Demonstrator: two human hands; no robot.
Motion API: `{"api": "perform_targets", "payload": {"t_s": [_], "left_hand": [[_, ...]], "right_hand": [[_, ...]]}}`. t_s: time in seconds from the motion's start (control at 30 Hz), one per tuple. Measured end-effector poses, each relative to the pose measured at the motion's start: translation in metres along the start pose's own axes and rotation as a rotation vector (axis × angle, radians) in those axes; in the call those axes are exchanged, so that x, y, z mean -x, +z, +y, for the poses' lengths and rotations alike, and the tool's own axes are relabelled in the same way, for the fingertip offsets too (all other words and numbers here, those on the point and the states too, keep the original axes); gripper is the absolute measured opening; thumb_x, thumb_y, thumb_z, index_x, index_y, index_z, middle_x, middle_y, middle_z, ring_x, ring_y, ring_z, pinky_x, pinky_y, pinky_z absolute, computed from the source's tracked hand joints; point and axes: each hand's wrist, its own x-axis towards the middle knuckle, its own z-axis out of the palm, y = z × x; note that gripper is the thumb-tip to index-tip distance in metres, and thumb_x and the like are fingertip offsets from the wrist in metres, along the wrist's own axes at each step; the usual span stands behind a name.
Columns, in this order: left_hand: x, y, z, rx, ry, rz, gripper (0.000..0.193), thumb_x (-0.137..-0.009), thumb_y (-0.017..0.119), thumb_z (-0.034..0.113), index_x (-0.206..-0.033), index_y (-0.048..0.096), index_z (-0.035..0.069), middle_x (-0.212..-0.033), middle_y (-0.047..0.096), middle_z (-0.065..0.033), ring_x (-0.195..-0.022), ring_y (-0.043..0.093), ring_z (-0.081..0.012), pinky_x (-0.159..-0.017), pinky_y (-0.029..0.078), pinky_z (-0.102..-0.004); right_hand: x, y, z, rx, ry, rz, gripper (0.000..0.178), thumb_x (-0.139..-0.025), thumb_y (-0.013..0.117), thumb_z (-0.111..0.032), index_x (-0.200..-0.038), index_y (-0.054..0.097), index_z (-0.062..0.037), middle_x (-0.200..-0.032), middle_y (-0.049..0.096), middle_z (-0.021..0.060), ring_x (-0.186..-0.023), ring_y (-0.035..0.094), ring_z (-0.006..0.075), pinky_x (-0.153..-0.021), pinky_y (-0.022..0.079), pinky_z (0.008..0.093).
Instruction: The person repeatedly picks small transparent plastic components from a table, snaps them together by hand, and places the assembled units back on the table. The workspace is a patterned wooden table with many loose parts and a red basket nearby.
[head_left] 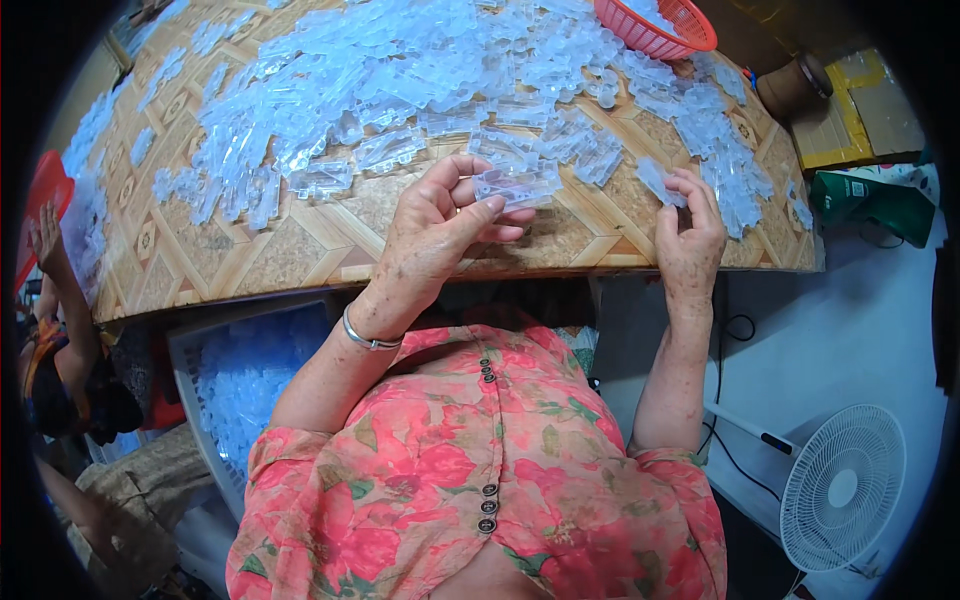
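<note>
Between the thumb and fingers of my left hand (440,225) is a clear plastic piece (520,188), flat and oblong, held above the table's near edge. My right hand (692,235) pinches another clear plastic part (655,182) at its fingertips, a little apart from the left hand. A broad pile of similar translucent pieces (400,75) covers the far part of the table (330,235), which has a wood-patterned top. Loose pieces (322,178) lie just beyond my left hand, and more (725,150) spread to the right.
A red plastic basket (660,35) stands at the far right, near a cardboard box (870,110). Below the table's left part is a white crate (235,470) of such pieces. Another person's arm (65,275) is at the left. A white fan (842,488) stands at lower right.
</note>
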Motion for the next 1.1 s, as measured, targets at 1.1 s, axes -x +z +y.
{"api": "perform_targets", "payload": {"t_s": [1.1], "left_hand": [[0.0, 0.009, -0.002, 0.008, -0.04, -0.064, 0.047, -0.099, 0.056, 0.01, -0.141, 0.042, -0.004, -0.126, 0.061, -0.0207, -0.11, 0.066, -0.0289, -0.087, 0.059, -0.0322]], "right_hand": [[0.027, -0.008, -0.016, 0.034, 0.093, 0.15, 0.042, -0.077, 0.082, -0.012, -0.114, 0.063, -0.0055, -0.104, 0.068, 0.0096, -0.091, 0.064, 0.0231, -0.082, 0.052, 0.0346]]}}
